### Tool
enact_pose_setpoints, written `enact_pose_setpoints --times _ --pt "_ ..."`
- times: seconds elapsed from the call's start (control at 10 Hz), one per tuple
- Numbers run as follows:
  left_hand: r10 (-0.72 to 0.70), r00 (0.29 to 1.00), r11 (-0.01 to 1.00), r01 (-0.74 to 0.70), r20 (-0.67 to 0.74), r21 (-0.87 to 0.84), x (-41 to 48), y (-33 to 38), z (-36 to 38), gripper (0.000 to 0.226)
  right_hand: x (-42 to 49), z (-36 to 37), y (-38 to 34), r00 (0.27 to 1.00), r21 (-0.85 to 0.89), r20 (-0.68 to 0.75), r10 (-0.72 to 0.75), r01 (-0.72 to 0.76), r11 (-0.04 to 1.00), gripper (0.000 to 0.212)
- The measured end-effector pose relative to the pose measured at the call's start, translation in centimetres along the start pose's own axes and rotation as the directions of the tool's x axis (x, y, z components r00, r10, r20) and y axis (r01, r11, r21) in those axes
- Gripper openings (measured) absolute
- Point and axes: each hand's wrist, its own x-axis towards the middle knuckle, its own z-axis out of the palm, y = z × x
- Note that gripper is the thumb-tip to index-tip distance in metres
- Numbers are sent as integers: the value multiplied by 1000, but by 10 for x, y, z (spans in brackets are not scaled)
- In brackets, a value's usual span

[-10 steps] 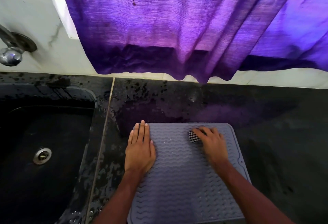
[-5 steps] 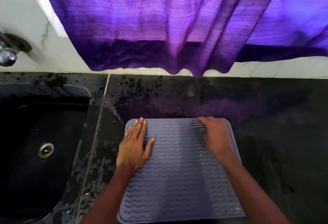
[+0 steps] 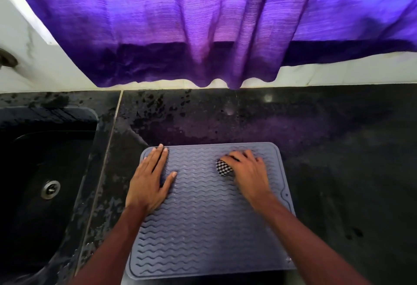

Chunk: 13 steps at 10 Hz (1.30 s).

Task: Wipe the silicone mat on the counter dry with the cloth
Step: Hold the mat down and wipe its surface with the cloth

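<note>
A grey silicone mat (image 3: 203,235) with wavy ridges lies on the dark counter in front of me. My left hand (image 3: 150,181) rests flat on the mat's far left part, fingers straight, thumb spread. My right hand (image 3: 247,175) is on the far right part of the mat, its fingers curled over a small bunched black-and-white checked cloth (image 3: 223,167). Only a bit of the cloth shows at the thumb side; the hand hides the remainder.
A black sink (image 3: 45,183) with a metal drain (image 3: 50,189) lies to the left. The wet speckled counter (image 3: 203,117) runs behind the mat to a white wall. A purple curtain (image 3: 203,25) hangs over the wall. Part of a tap fitting (image 3: 6,59) shows far left.
My right hand slid with the cloth from the mat's far right edge back towards me and the middle. The left hand stayed pressed on the mat. The camera shifted slightly.
</note>
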Motion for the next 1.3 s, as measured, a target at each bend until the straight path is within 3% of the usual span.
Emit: enact_pose_setpoints --times 0.3,0.5,0.7,0.8,1.0,1.3 --pt "-19 1000 1000 19 -20 -15 -1 2 0 73 -23 -34 99 986 -156 50 159 -149 976 63" --pt "-22 999 1000 23 -28 16 0 4 2 74 -19 -53 96 952 -79 83 296 -290 954 49" --pt "-24 999 1000 24 -24 20 0 5 0 74 4 -15 -13 997 153 -73 -41 51 987 63" --pt "-27 999 999 27 -18 17 0 5 0 75 8 12 -53 996 124 -38 -79 84 989 53" --pt "-8 1000 1000 8 -20 9 1 2 1 75 -4 8 -25 996 40 -8 -88 88 995 45" --pt "-5 1000 1000 5 -26 -1 0 2 1 75 -29 -25 82 994 -158 37 101 -94 983 66"
